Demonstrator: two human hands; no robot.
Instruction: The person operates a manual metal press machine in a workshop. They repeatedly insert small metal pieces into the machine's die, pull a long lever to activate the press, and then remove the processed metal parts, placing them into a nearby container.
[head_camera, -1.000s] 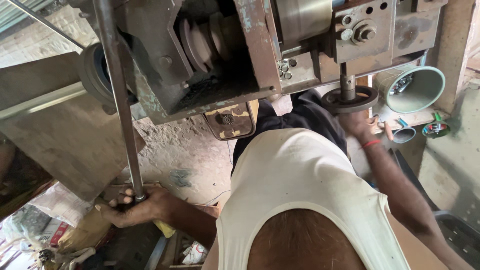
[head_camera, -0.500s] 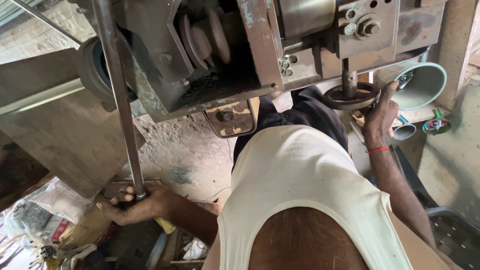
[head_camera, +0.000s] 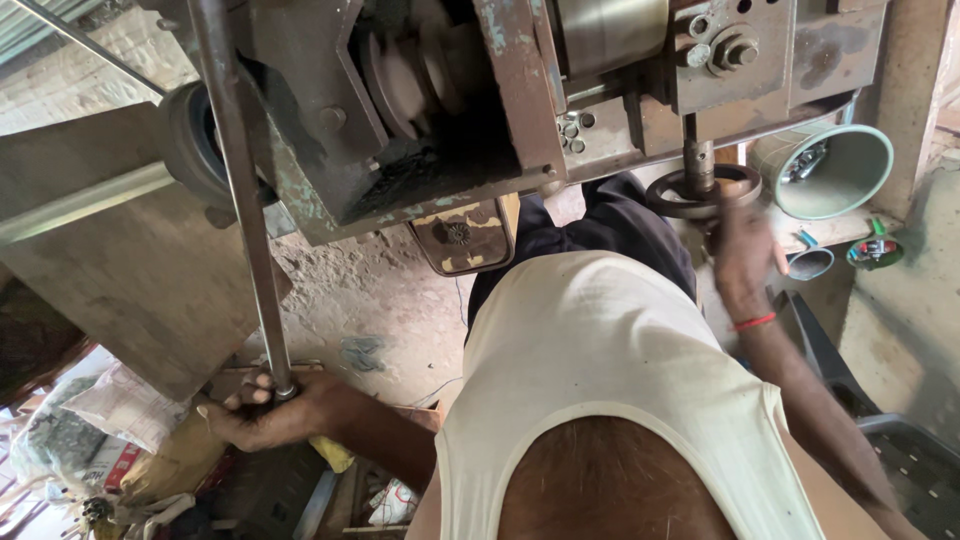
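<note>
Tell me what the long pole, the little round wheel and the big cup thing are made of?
The long pole in the left hand looks like bare steel: grey, smooth, dully shiny. The round wheel at the right hand seems to be dark cast metal, rough and a bit rusty. The big cup is probably plastic: pale green with an even, matte rim.

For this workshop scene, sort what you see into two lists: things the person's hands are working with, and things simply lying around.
In use:
- long metal lever rod, gripped at its lower end by the left hand
- small handwheel, touched by the right hand
- the machine carrying both

Lying about:
- green pipe piece
- bags and wrappers
</note>
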